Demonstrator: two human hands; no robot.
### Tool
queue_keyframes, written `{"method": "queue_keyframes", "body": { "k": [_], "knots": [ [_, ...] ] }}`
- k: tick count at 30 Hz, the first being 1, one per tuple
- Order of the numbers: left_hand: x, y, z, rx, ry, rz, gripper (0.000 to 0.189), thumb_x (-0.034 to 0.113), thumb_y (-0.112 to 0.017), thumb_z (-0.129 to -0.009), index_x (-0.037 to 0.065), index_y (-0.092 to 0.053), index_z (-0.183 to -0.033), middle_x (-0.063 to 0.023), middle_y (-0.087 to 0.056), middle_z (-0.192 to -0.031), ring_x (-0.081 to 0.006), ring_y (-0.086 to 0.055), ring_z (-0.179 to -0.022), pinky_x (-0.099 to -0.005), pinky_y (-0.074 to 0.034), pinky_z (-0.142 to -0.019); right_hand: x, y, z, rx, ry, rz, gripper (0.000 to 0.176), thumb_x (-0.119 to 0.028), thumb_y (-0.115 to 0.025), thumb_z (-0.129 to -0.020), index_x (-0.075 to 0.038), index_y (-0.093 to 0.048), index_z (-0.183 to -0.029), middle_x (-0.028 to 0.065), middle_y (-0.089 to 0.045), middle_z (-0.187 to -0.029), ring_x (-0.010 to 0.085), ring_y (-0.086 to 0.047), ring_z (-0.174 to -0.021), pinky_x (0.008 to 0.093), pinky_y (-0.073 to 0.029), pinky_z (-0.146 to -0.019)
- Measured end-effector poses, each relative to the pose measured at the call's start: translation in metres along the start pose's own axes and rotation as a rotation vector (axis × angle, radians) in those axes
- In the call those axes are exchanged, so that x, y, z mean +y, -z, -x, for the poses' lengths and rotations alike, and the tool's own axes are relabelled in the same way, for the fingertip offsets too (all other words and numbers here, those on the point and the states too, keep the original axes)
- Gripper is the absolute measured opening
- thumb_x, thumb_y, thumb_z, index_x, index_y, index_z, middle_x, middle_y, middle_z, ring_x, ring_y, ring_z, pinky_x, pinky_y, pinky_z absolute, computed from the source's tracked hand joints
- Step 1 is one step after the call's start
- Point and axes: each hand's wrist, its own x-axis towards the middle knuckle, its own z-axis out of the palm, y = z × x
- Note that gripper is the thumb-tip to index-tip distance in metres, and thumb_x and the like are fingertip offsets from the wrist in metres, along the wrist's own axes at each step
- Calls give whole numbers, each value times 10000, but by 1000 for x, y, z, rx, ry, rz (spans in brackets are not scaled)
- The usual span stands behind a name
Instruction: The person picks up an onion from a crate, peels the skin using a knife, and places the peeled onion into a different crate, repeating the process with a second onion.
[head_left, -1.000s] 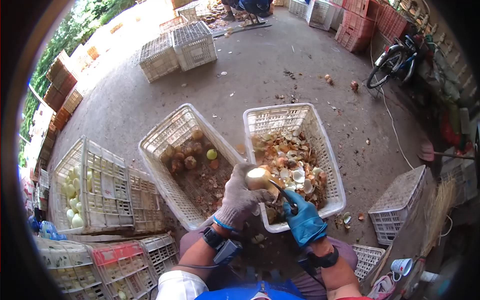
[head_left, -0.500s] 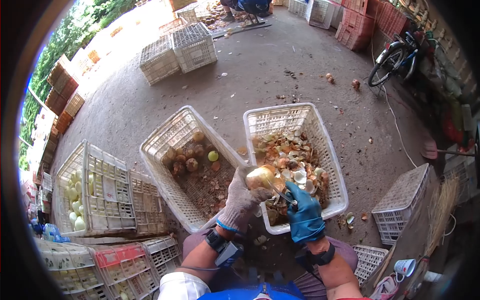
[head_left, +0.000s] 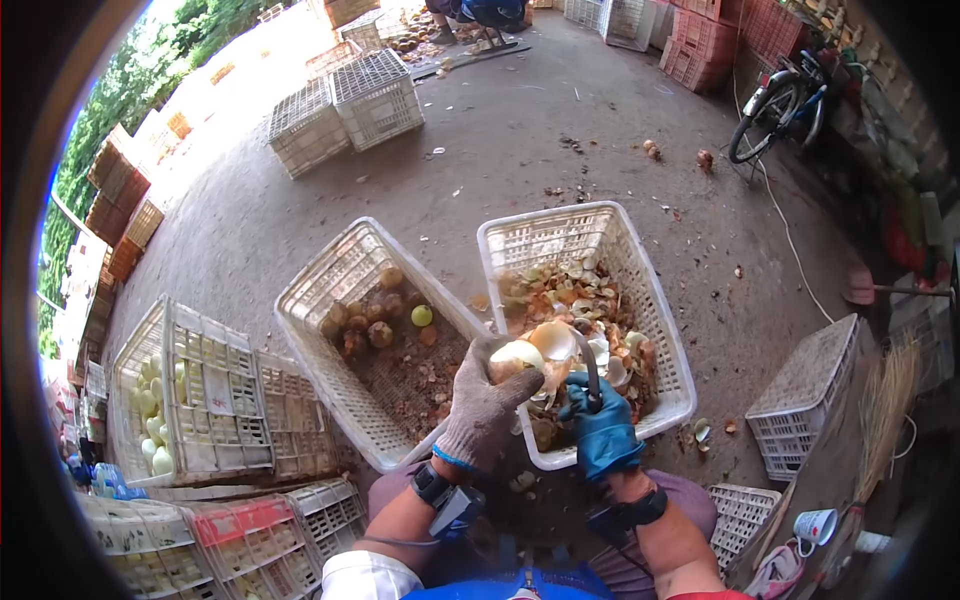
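Observation:
My left hand, in a pale knit glove, is closed around an onion whose exposed side looks smooth and white. Against the onion's right side is a cupped piece of peel. My right hand, in a blue rubber glove, grips a knife with a curved dark blade that rises beside the peel. Both hands are over the near side of a white crate heaped with onion skins. To its left, a second white crate contains several brown onions and one pale green one.
Crates of peeled onions stand at the left, with more crates below them. Two upturned crates sit farther ahead. At right are another crate, a straw broom and a bicycle. Someone's legs show at the top.
The knife has swung upright and away from the onion. A piece of peel has come loose, baring more white on the onion. The view has shifted slightly.

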Motion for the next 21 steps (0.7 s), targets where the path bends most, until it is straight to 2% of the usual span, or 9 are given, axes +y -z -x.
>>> {"method": "queue_keyframes", "body": {
  "k": [3, 4, 7, 11, 12, 14, 16, 19, 21],
  "knots": [
    [-2, 1, -2, -13, 2, 53, 572, 103, -830, -833, -21, -563, -1323, -96, -683, -1163, -146, -661, -1029, -304, -546, -923, 0, 8, -2, -23, -7, -40, 281, -37, -590, -1024, -51, -693, -1285, -5, -706, -931, 58, -657, -793, 262, -569, -746],
    [-3, 2, -3, -17, 5, 86, 578, 97, -828, -829, -19, -563, -1330, -93, -682, -1169, -145, -660, -1033, -303, -545, -925, -12, 9, 1, -18, -15, 2, 286, -79, -663, -1022, -37, -684, -1304, -14, -698, -932, 50, -636, -801, 243, -554, -755],
    [-4, 2, -4, -71, -82, 35, 585, 76, -789, -831, -7, -554, -1360, -81, -681, -1152, -108, -661, -948, -259, -570, -799, -40, 11, 2, 14, 17, 21, 359, -149, -734, -1007, -41, -669, -1342, -29, -686, -942, 40, -596, -797, 221, -527, -748],
    [-3, 1, 0, -189, -51, -27, 647, 80, -809, -809, -18, -544, -1391, -90, -672, -1222, -139, -653, -1057, -284, -551, -915, -68, 11, 3, -98, 41, -139, 499, -235, -740, -1015, -72, -588, -1462, -40, -680, -1022, 53, -571, -817, 237, -512, -753],
    [-7, -1, -1, -203, -77, -53, 650, 83, -813, -807, -20, -546, -1390, -90, -671, -1228, -145, -649, -1074, -289, -544, -935, -79, 17, 4, -158, -164, -158, 542, -201, -732, -1018, -47, -540, -1502, -10, -694, -1118, 63, -616, -927, 241, -534, -850],
    [-6, -5, 0, -234, -77, -30, 652, 85, -814, -807, -22, -548, -1393, -87, -672, -1233, -153, -643, -1100, -296, -534, -964, -74, 13, 3, -117, -64, -190, 535, -233, -746, -1007, -47, -568, -1477, -38, -684, -998, 24, -534, -751, 218, -472, -673],
    [2, -9, 5, -256, -27, 70, 650, 82, -808, -812, -22, -551, -1400, -83, -676, -1234, -156, -639, -1118, -299, -526, -980, -77, 11, 4, -106, -33, -216, 512, -212, -756, -999, -29, -592, -1448, -54, -674, -938, 2, -497, -669, 209, -448, -591],
    [7, -9, 4, -259, 39, 38, 656, 78, -802, -818, -27, -550, -1415, -79, -679, -1243, -148, -644, -1110, -295, -529, -972, -68, 9, 0, -80, 77, -142, 488, -178, -749, -999, -23, -602, -1438, -56, -675, -949, 2, -508, -686, 207, -457, -605],
    [-5, -7, 1, -260, 29, -19, 655, 75, -797, -821, -32, -551, -1418, -80, -678, -1253, -145, -646, -1106, -291, -528, -973, -77, 13, 6, -96, 42, -47, 489, -126, -747, -986, 4, -591, -1431, 56, -709, -1128, 84, -625, -934, 259, -532, -819]
  ]
}}
